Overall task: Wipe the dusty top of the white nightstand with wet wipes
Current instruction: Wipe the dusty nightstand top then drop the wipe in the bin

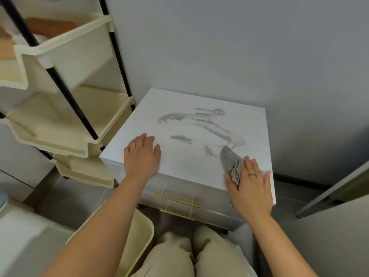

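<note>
The white nightstand (175, 108) stands against the grey wall, its top marked by grey dust streaks (211, 124) across the middle and right. My right hand (249, 188) lies flat near the front right corner and presses a folded, grey-soiled wet wipe (230, 162) onto the top; the wipe sticks out ahead of my fingers. My left hand (141, 156) rests palm down, fingers spread, on the front left part of the top and holds nothing.
A cream tiered rack with black poles (65, 108) stands close on the left. A cream bin (139, 236) sits by my left knee. Two drawers with gold handles (177, 200) face me. A door edge (335, 192) lies to the right.
</note>
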